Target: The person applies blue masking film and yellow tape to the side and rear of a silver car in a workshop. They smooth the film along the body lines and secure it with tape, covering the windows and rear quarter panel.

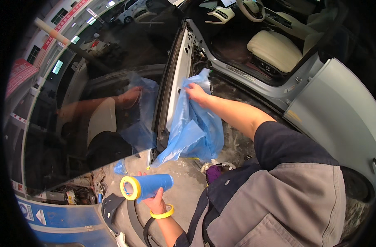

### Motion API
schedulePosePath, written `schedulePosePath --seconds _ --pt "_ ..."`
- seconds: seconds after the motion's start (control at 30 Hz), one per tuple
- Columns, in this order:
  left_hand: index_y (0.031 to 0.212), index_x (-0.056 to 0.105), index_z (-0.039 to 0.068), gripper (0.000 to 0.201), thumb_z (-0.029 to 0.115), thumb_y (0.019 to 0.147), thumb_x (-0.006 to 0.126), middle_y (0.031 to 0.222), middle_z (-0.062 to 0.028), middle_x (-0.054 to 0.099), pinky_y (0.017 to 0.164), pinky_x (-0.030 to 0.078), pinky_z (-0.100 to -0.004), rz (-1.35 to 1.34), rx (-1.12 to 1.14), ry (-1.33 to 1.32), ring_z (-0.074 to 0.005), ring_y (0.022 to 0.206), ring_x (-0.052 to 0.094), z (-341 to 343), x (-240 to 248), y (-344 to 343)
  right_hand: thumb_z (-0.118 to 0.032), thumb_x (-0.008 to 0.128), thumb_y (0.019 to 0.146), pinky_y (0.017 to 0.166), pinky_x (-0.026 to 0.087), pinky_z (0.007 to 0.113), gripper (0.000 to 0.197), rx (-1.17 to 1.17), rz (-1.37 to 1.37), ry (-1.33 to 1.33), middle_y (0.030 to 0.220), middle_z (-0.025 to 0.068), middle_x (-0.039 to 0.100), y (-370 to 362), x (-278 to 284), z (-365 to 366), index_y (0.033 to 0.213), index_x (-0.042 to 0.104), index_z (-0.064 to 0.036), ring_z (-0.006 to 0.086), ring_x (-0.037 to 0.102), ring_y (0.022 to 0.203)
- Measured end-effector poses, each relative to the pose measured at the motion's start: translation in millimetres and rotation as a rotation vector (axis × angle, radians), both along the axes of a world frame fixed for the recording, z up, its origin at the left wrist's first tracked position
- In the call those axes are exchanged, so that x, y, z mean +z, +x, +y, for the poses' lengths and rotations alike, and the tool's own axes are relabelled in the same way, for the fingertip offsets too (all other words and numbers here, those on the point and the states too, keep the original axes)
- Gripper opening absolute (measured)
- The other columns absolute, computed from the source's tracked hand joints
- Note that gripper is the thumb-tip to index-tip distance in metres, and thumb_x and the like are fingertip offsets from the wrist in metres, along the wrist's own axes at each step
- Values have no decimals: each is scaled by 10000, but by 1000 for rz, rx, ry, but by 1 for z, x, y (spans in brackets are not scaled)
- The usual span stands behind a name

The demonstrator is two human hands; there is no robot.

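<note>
Left hand (pixel 155 201) grips blue roll (pixel 148 186); garage, dusty concrete floor (pixel 183 173).

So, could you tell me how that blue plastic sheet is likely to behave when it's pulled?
The blue plastic sheet hangs in soft folds from the right hand at the door edge, so it is probably floppy, light, and may tear easily.

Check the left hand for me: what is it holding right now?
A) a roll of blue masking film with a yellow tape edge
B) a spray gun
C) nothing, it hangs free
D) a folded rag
A: the left hand is closed around a roll of blue masking film with a yellow tape edge, while the right hand presses the loose blue film sheet against the open car door's edge.
</note>
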State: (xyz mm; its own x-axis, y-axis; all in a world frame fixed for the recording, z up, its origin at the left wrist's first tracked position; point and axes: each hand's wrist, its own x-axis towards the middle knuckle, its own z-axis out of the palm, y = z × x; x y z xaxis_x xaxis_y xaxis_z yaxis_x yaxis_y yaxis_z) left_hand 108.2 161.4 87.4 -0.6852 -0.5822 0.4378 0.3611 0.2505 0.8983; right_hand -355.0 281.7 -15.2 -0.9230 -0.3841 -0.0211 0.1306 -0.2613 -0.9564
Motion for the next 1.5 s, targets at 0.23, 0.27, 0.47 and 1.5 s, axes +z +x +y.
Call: schedulePosePath --seconds 0.23,0.27,0.47,1.5 --pt "1564 343 46 1002 91 707 860 1607 -188 384 1218 321 -504 -47 157 -46 -358 1485 373 38 18 -23 -246 707 882 856 561 406 290 72 211 500 1006 190 763 -46 40 29 1045 777 -16 307 737 928" --pt "1565 340 45 1007 88 704 861 1608 -188 383 1220 316 -504 -63 180 -56 -357 1485 373 43 19 -24 -228 697 880 845 556 410 281 59 189 488 998 190 762 -49 35 31 1042 772 -11 307 733 921" --pt "1570 340 46 1028 57 689 871 1616 -184 378 1219 310 -477 -142 201 -84 -335 1477 384 52 26 -32 -272 578 947 814 555 460 298 15 348 400 933 227 724 -14 -59 65 996 731 -20 390 712 921" --pt "1191 663 35 575 119 658 863 1330 -244 565 1081 392 -519 -355 -409 -1031 -463 1259 503 89 102 -24 -463 756 892 955 543 439 645 -295 1138 435 1230 241 675 329 205 216 1246 619 59 383 668 1120"
